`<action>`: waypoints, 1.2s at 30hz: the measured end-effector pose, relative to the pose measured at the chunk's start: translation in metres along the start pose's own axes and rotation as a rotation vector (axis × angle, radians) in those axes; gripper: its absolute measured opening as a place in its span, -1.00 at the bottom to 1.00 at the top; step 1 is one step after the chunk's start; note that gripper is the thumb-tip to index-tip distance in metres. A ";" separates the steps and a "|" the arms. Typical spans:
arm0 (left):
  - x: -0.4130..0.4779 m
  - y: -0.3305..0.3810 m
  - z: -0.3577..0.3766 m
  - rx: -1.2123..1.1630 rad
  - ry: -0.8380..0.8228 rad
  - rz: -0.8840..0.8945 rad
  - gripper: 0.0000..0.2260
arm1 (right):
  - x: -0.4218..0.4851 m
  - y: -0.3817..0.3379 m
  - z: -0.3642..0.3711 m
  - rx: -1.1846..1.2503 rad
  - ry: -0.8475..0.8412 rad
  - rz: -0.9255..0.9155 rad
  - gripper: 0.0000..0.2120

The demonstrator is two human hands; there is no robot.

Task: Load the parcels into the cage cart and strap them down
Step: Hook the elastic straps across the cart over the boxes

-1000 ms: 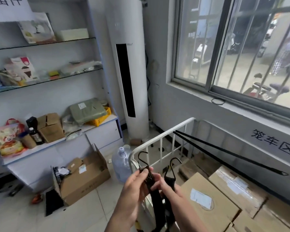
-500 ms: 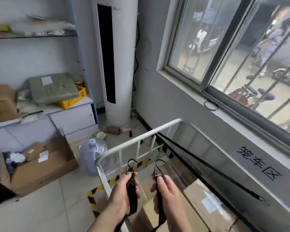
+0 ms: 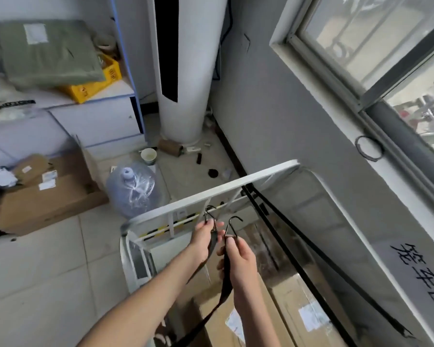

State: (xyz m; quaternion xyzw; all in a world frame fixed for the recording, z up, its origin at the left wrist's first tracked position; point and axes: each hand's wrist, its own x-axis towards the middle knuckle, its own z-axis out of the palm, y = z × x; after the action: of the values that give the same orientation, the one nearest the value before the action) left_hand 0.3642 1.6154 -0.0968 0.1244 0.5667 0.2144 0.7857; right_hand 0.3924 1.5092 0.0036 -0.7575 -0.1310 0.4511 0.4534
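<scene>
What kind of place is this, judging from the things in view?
Probably a small parcel depot: labelled cardboard parcels lie in a white cage cart, and an open carton of packets stands on the floor.

A white floor-standing air conditioner [image 3: 196, 71] is standing in the corner, beside a white cabinet [image 3: 98, 118]. A yellow crate [image 3: 95, 83] is sitting on the cabinet top. A clear water jug [image 3: 133, 189] is standing on the tiled floor [image 3: 48, 271], with a paper cup [image 3: 148, 156] just behind it. A black ring [image 3: 372, 159] is lying on the sill of the barred window [image 3: 386, 46], and black handwritten characters [image 3: 421, 271] are showing on the grey wall [image 3: 273, 121] below.
</scene>
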 end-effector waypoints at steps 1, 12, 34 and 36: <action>0.017 0.005 0.009 -0.041 0.026 -0.033 -0.80 | 0.016 -0.003 0.001 -0.005 0.007 0.004 -0.74; 0.103 0.011 0.048 -0.247 0.194 -0.105 -0.80 | 0.044 0.001 -0.027 0.123 0.061 0.141 -0.79; 0.071 0.015 0.008 -0.007 0.049 0.003 -0.82 | 0.011 0.024 -0.046 0.170 0.011 0.167 -0.79; 0.069 0.016 0.006 0.020 0.040 -0.018 -0.80 | 0.008 0.024 -0.043 0.175 0.007 0.159 -0.80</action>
State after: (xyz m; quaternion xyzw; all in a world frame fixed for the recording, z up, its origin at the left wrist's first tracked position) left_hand 0.3850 1.6632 -0.1456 0.1230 0.5856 0.2042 0.7748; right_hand 0.4261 1.4765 -0.0126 -0.7246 -0.0290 0.4924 0.4813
